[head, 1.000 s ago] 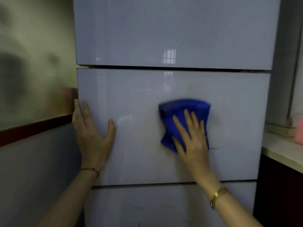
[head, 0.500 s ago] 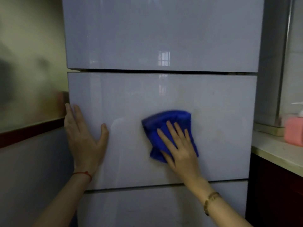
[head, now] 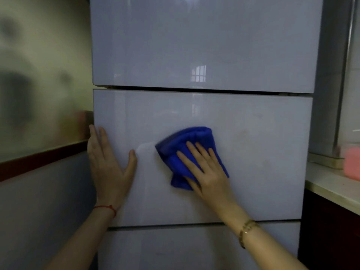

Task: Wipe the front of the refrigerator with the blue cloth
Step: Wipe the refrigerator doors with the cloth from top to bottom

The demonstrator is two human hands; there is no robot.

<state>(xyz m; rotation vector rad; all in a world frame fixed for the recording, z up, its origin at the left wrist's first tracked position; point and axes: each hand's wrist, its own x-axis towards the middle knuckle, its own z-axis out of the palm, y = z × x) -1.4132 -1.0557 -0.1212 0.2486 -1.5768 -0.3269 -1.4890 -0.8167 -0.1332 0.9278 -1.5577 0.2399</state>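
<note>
Glossy refrigerator [head: 194,117] front: your right hand [head: 208,172] presses flat, fingers spread, on the blue cloth [head: 187,141], while your open left hand [head: 109,164] braces the door's left edge.

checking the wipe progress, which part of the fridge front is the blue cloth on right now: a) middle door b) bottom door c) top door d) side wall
a, the right hand presses the blue cloth flat on the middle door, below the gap under the top door and above the bottom door.
</note>
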